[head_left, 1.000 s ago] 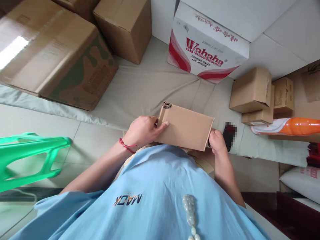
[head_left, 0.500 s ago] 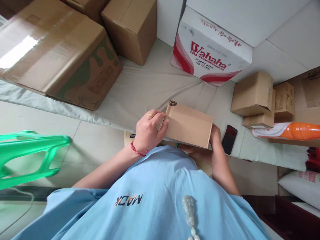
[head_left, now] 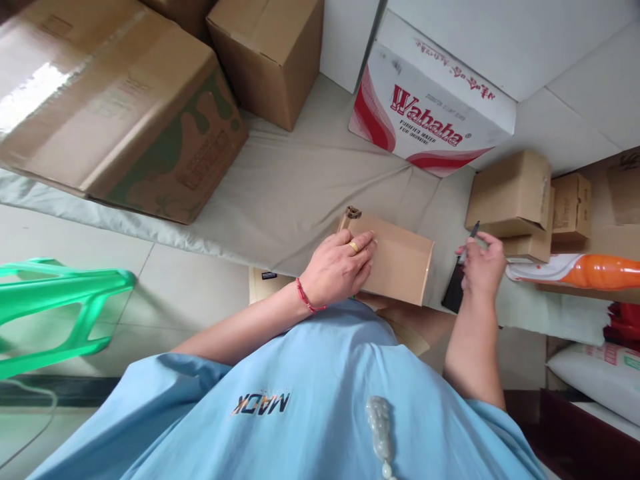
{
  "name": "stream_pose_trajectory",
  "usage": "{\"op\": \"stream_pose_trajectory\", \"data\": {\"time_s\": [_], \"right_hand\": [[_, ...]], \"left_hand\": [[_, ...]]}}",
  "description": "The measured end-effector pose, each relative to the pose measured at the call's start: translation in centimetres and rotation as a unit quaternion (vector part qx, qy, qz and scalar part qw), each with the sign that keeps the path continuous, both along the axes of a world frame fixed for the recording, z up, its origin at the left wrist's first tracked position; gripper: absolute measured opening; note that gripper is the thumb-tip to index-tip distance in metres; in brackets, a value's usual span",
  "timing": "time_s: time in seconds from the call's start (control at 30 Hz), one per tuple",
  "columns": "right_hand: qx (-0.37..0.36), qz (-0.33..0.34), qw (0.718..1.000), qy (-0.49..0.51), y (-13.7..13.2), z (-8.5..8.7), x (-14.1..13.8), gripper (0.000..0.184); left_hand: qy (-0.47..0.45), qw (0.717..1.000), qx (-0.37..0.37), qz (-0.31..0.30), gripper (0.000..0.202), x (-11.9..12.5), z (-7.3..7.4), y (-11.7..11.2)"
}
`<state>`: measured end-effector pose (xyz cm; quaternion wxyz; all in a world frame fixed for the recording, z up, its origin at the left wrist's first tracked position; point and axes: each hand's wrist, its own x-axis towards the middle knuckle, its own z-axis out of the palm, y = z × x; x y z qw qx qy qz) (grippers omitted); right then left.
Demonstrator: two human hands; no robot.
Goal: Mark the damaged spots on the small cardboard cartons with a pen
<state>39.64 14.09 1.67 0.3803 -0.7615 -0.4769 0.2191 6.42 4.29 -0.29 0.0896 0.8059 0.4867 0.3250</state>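
Brown cardboard holds the middle of my remote view. A box [head_left: 400,263] sits at the near edge of a grey sheet [head_left: 300,173], just ahead of the wearer's blue shirt [head_left: 320,400].

The left hand [head_left: 340,267] lies palm down on the box's left end. Its fingers stretch flat and close together over the top face, and I see them gripping nothing. A gold ring [head_left: 353,247] shows on one finger, and a red cord [head_left: 306,299] circles the wrist.

The right hand [head_left: 483,267] is clear of the box, just to its right. It is curled tight round a dark pen [head_left: 473,231], one end of which sticks out on the far side of the fingers. A black phone [head_left: 453,293] lies partly under that hand, near the box's right end; I cannot tell whether phone and box touch.

On the far side, a white and red Wahaha carton [head_left: 430,113] stands right of centre. A big carton [head_left: 115,107] with green print fills the far left, and a plain carton [head_left: 270,53] stands between the two. Small cartons [head_left: 510,190] sit just beyond the right hand, and an orange pack [head_left: 575,263] lies to its right. A green stool [head_left: 55,313] stands on the tiled floor at the near left.
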Motion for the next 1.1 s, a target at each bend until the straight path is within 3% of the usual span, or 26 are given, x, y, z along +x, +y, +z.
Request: {"op": "stream_pose_trajectory", "data": {"time_s": [0.07,0.2,0.27,0.37,0.43,0.57,0.67,0.83,0.97,1.1], "right_hand": [[0.052,0.031,0.989,0.137,0.3,2.0,-1.1,0.06],[0.045,0.194,0.909,0.367,0.7,4.7,-6.0,0.029],[0.034,0.27,0.863,0.425,1.0,5.2,-9.4,0.03],[0.009,0.357,0.83,0.428,1.4,4.6,-14.5,0.037],[0.03,0.389,0.832,0.395,1.8,3.7,-17.3,0.032],[0.083,0.385,0.864,0.313,2.4,1.4,-20.0,0.052],[0.081,0.362,0.869,0.329,2.7,0.2,-19.6,0.046],[0.076,0.396,0.87,0.283,2.4,-0.1,-18.4,0.037],[0.097,0.377,0.899,0.202,1.9,0.0,-18.3,0.029],[0.055,0.391,0.897,0.198,1.6,0.3,-18.4,0.029]], "left_hand": [[0.003,1.0,0.017,0.007,0.037,0.1,-0.1,0.0],[-0.001,1.0,0.025,0.005,0.039,0.2,-0.4,0.0],[0.002,1.0,0.015,0.002,0.04,0.1,-0.6,0.0],[-0.008,1.0,0.012,-0.001,0.039,0.1,-0.8,0.0],[-0.033,0.999,0.03,0.005,0.036,0.2,-0.8,-0.1],[-0.135,0.987,0.08,0.022,0.022,-0.4,-1.0,-0.6],[-0.204,0.973,0.108,-0.011,0.023,-2.0,-2.1,-0.4],[-0.23,0.963,0.098,-0.104,0.059,-4.9,-6.1,1.2],[-0.248,0.958,0.108,-0.098,0.059,-4.9,-8.7,1.8],[-0.28,0.95,0.107,-0.089,0.057,-4.2,-9.4,1.5]]}}
